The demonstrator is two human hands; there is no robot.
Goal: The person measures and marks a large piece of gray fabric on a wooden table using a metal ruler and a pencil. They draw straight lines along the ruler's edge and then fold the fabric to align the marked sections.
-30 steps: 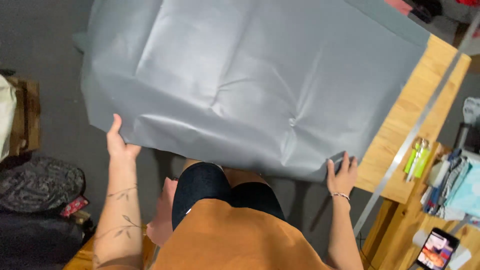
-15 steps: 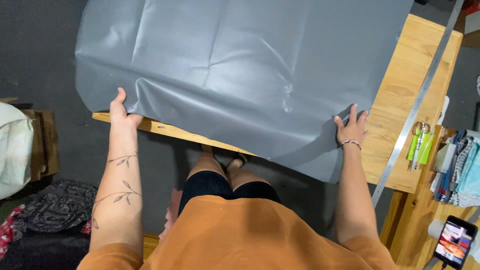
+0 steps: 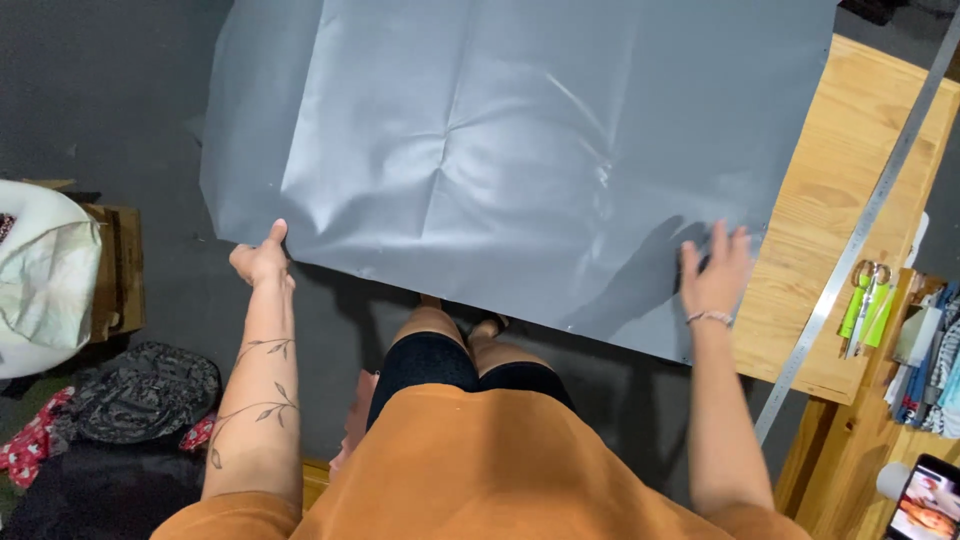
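Sheet [image 3: 520,160] slid farther; left hand [image 3: 262,262] pinches its edge.

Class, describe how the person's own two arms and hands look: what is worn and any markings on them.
Both forearms are bare below short orange sleeves. The left forearm bears a dark leafy vine tattoo. The left hand wears nothing visible. The right hand has a thin bracelet at its wrist.

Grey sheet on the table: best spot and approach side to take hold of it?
Take the grey sheet by its near edge, coming from the person's side. That edge hangs free past the wooden table, so fingers can get under it; the rest lies flat with nothing to pinch. The left hand already pinches the near left corner this way; the right hand only presses flat on top.
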